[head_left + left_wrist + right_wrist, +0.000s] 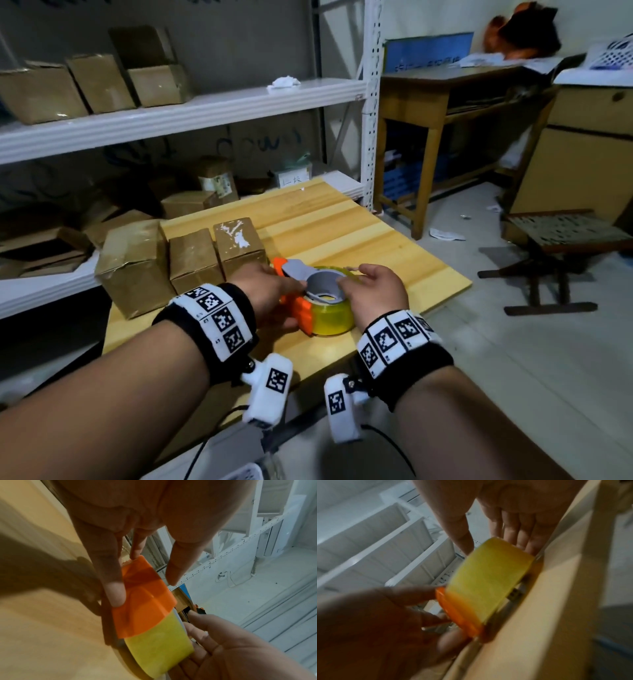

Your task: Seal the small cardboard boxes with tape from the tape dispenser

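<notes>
Three small cardboard boxes stand in a row at the left of the wooden table [359, 233]: a large one [135, 265], a middle one [195, 258] and one with torn white label scraps [239, 241]. The tape dispenser [301, 270], orange and grey with a yellowish tape roll [337, 317], lies flat just right of them. My left hand [270, 291] grips its orange body [144, 601] between fingers and thumb. My right hand [376, 291] holds the roll [488, 577], thumb near the grey hub and fingers along the far side. The loose tape end is too unclear to make out.
White metal shelving [191, 109] behind and left of the table holds more cartons. The table's right edge [459, 287] drops to the floor. A wooden desk [438, 102] and a low stool [561, 236] stand further right.
</notes>
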